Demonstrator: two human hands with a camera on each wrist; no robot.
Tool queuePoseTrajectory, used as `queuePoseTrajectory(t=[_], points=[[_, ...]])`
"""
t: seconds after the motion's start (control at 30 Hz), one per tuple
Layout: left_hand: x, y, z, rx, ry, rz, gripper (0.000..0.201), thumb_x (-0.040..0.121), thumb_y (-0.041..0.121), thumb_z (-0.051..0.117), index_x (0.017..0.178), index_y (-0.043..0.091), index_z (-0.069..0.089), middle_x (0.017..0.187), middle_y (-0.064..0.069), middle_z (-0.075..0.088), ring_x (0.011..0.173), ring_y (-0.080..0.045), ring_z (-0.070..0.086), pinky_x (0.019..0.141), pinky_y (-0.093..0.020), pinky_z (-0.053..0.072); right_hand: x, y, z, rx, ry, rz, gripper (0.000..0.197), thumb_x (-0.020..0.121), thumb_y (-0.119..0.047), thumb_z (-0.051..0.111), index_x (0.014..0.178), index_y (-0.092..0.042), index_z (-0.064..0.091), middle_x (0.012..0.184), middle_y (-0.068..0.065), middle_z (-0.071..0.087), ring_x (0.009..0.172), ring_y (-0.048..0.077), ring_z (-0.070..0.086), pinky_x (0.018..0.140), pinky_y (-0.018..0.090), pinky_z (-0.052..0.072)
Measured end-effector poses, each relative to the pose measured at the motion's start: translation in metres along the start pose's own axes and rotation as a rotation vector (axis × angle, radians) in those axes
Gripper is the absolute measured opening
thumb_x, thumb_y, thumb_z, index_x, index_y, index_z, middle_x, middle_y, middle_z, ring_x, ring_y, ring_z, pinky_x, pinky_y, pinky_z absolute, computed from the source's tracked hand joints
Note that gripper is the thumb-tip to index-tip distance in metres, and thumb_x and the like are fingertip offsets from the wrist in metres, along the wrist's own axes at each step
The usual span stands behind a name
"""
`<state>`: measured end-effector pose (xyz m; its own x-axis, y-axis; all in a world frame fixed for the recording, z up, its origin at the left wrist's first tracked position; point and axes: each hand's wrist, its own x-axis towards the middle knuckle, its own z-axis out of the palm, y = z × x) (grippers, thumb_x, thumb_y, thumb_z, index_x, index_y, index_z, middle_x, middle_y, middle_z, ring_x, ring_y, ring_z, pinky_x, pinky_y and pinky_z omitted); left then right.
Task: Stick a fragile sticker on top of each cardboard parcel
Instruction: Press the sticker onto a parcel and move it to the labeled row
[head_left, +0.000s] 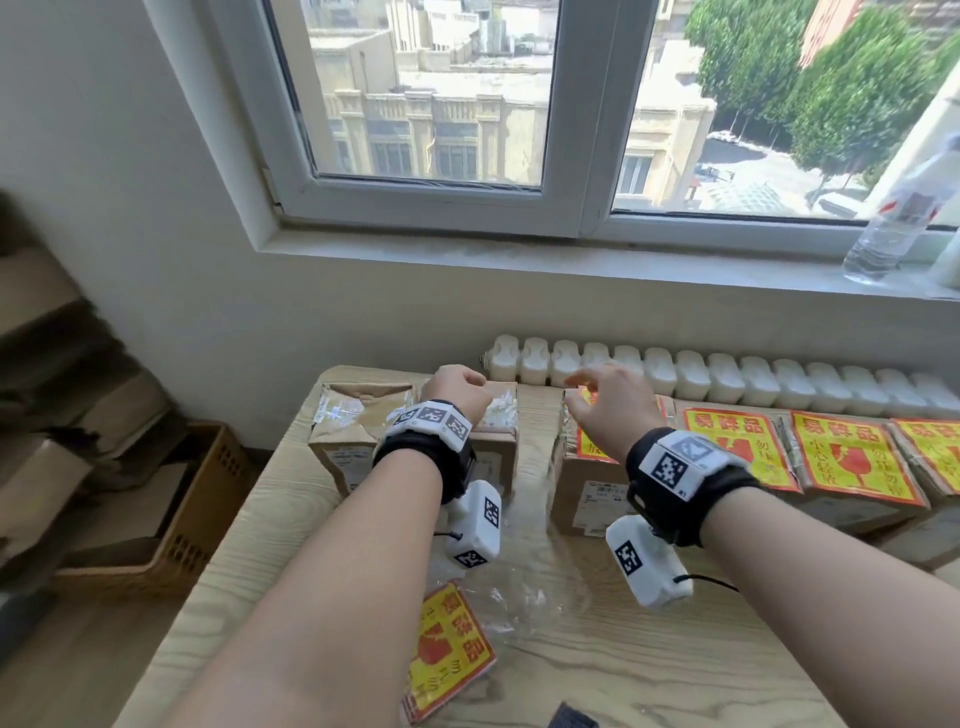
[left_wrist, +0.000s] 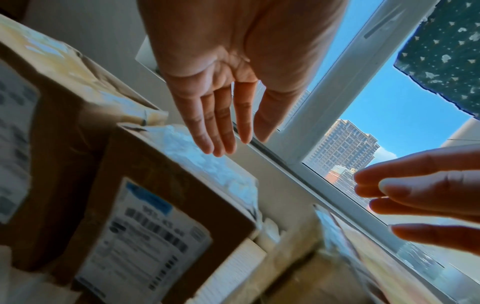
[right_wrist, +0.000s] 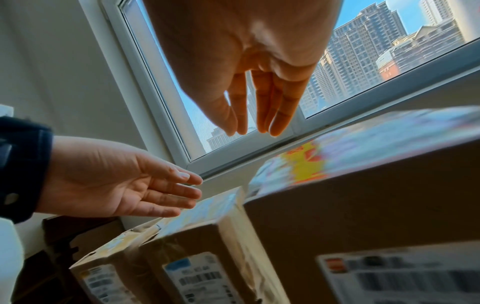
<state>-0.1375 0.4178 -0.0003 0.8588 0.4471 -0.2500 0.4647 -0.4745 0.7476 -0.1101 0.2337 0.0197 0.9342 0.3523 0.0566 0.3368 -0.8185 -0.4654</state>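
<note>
Two brown parcels with taped, bare tops stand at the table's back left: one (head_left: 358, 431) at the far left and one (head_left: 500, 423) beside it. My left hand (head_left: 460, 387) hovers over the second parcel (left_wrist: 182, 205), fingers straight, holding nothing. To the right, a row of parcels (head_left: 857, 467) carries yellow-and-red fragile stickers. My right hand (head_left: 587, 395) hangs above the nearest stickered parcel (right_wrist: 363, 195), fingers (right_wrist: 278, 123) loosely extended and empty. A stack of fragile stickers (head_left: 449, 649) lies near the table's front edge.
Crumpled clear wrap (head_left: 519, 603) lies beside the sticker stack. A white radiator (head_left: 727, 379) runs behind the parcels. A water bottle (head_left: 888, 228) stands on the windowsill. A woven crate (head_left: 197, 509) and cardboard sit on the floor at left.
</note>
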Motion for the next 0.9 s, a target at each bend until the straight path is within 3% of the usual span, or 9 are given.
queuePoseTrajectory(t=[0.3, 0.37, 0.43, 0.53, 0.67, 0.8, 0.9], points=[[0.021, -0.037, -0.034, -0.025, 0.065, -0.059, 0.026, 0.091, 0.022, 0.058, 0.114, 0.015, 0.067, 0.113, -0.005, 0.07, 0.101, -0.024, 0.065, 0.088, -0.029, 0.051, 0.023, -0.045, 0.045, 0.016, -0.108, -0.026, 0.035, 0.088, -0.024, 0.059, 0.123, -0.021, 0.06, 0.126, 0.003, 0.058, 0.111, 0.019, 0.057, 0.094, 0.03, 0.043], [0.024, -0.038, -0.034, -0.009, 0.074, -0.048, 0.027, 0.092, 0.019, 0.055, 0.116, 0.015, 0.066, 0.114, -0.004, 0.069, 0.102, -0.023, 0.064, 0.083, -0.026, 0.047, 0.025, -0.048, 0.052, -0.025, -0.173, -0.015, 0.047, 0.086, -0.024, 0.062, 0.132, -0.022, 0.052, 0.136, 0.002, 0.049, 0.119, 0.018, 0.052, 0.094, 0.029, 0.04], [0.027, -0.038, -0.032, 0.029, 0.074, -0.037, 0.028, 0.092, 0.017, 0.054, 0.118, 0.017, 0.066, 0.118, -0.002, 0.067, 0.105, -0.023, 0.063, 0.082, -0.026, 0.048, 0.026, -0.048, 0.058, -0.068, -0.244, -0.02, 0.064, 0.082, -0.025, 0.068, 0.14, -0.02, 0.042, 0.145, 0.002, 0.039, 0.129, 0.019, 0.044, 0.103, 0.029, 0.037], [0.031, -0.038, -0.03, 0.089, 0.071, -0.038, 0.028, 0.091, 0.016, 0.054, 0.116, 0.02, 0.065, 0.119, -0.001, 0.066, 0.107, -0.023, 0.061, 0.086, -0.03, 0.051, 0.031, -0.046, 0.069, -0.12, -0.319, -0.02, 0.087, 0.076, -0.027, 0.076, 0.148, -0.02, 0.03, 0.156, 0.006, 0.023, 0.142, 0.022, 0.028, 0.115, 0.035, 0.028], [0.034, -0.039, -0.03, 0.124, 0.081, -0.041, 0.026, 0.091, 0.015, 0.052, 0.114, 0.021, 0.065, 0.12, -0.002, 0.065, 0.112, -0.024, 0.059, 0.093, -0.034, 0.05, 0.04, -0.045, 0.078, -0.169, -0.379, -0.018, 0.102, 0.07, -0.026, 0.081, 0.151, -0.022, 0.019, 0.161, 0.007, 0.007, 0.148, 0.024, 0.014, 0.118, 0.04, 0.024], [0.034, -0.041, -0.03, 0.12, 0.075, -0.033, 0.024, 0.091, 0.017, 0.053, 0.112, 0.02, 0.065, 0.119, -0.003, 0.065, 0.11, -0.023, 0.06, 0.092, -0.034, 0.05, 0.045, -0.045, 0.089, -0.176, -0.41, -0.033, 0.11, 0.067, -0.025, 0.083, 0.153, -0.021, 0.014, 0.162, 0.008, 0.005, 0.149, 0.025, 0.009, 0.12, 0.038, 0.018], [0.032, -0.041, -0.03, 0.104, 0.079, -0.026, 0.023, 0.091, 0.017, 0.054, 0.112, 0.02, 0.065, 0.118, -0.002, 0.066, 0.108, -0.022, 0.06, 0.089, -0.032, 0.05, 0.045, -0.045, 0.091, -0.128, -0.37, -0.034, 0.11, 0.064, -0.021, 0.085, 0.152, -0.018, 0.018, 0.158, 0.007, 0.018, 0.144, 0.024, 0.023, 0.118, 0.034, 0.025]])
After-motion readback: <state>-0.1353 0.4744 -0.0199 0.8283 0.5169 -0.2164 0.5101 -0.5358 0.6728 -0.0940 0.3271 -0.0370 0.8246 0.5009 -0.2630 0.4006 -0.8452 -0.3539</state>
